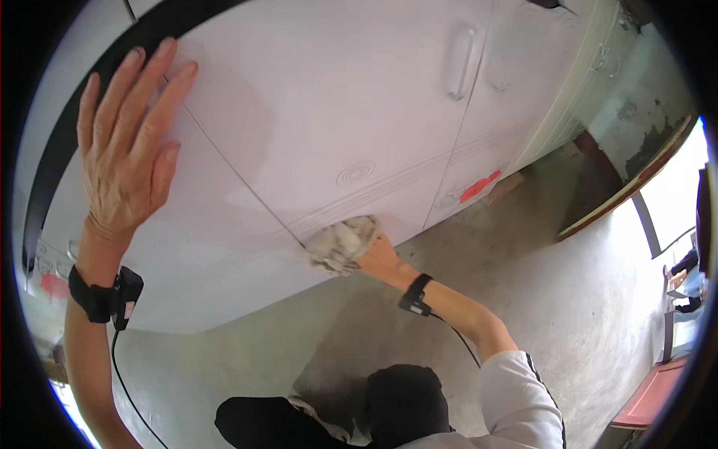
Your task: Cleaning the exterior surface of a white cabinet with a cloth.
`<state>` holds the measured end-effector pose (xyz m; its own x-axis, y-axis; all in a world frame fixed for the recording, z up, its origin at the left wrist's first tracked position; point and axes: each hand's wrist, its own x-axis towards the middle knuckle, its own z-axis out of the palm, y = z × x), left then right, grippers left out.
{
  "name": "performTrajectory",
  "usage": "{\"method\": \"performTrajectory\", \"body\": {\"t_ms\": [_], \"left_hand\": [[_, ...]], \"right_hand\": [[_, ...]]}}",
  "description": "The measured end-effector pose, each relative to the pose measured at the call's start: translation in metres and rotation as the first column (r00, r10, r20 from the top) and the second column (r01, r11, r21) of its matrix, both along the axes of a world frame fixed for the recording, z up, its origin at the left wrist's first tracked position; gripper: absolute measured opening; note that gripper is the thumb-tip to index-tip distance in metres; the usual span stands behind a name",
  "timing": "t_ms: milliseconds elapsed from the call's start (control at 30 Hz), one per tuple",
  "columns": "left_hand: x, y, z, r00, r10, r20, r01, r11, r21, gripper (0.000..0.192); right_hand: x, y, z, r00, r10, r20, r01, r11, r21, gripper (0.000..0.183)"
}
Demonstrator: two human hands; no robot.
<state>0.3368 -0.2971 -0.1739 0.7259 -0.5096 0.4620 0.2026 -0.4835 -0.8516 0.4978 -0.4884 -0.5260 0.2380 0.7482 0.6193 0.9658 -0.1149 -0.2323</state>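
Observation:
A pale pink cabinet (pixel 359 112) with door seams fills the view before me. My left hand (pixel 126 140) is raised with its fingers apart, over the cabinet front near a black curved band (pixel 67 112); whether the palm presses on the surface I cannot tell. Lower down, my right hand (pixel 384 261) grips a dirty whitish cloth (pixel 342 241). The cloth lies against the lower part of the cabinet front, at the bottom of a door seam, partly covering my fingers. Both wrists wear black strapped devices with cables.
Metal handles (pixel 463 64) stick out from the doors. Below the cabinet lies a concrete floor (pixel 482 269). A door with a worn wooden edge (pixel 628 185) stands at the right, near a bright doorway (pixel 673 196). A red-topped piece of furniture (pixel 650 393) is at lower right.

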Motion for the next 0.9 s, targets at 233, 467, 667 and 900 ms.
{"method": "performTrajectory", "body": {"t_ms": [233, 467, 667, 900], "left_hand": [[-0.006, -0.013, -0.006, 1.000, -0.022, 0.015, 0.023, 0.994, -0.106, 0.040], [-0.020, -0.001, -0.004, 0.999, 0.010, -0.033, -0.012, 0.998, -0.056, 0.042], [-0.015, 0.005, 0.019, 0.986, 0.135, -0.101, -0.122, 0.984, 0.127, 0.044], [-0.014, 0.030, 0.015, 0.979, 0.017, -0.204, -0.018, 1.000, -0.005, 0.042]], "right_hand": [[0.037, -0.026, 0.132, 0.898, -0.256, 0.358, 0.177, 0.955, 0.239, 0.045], [0.040, -0.038, 0.283, 0.711, -0.443, 0.546, 0.295, 0.893, 0.340, 0.030], [0.108, -0.100, 0.279, 0.971, -0.138, -0.197, 0.238, 0.670, 0.704, 0.024], [0.139, -0.116, 0.141, 0.948, -0.231, -0.219, 0.316, 0.763, 0.564, 0.023]]}}
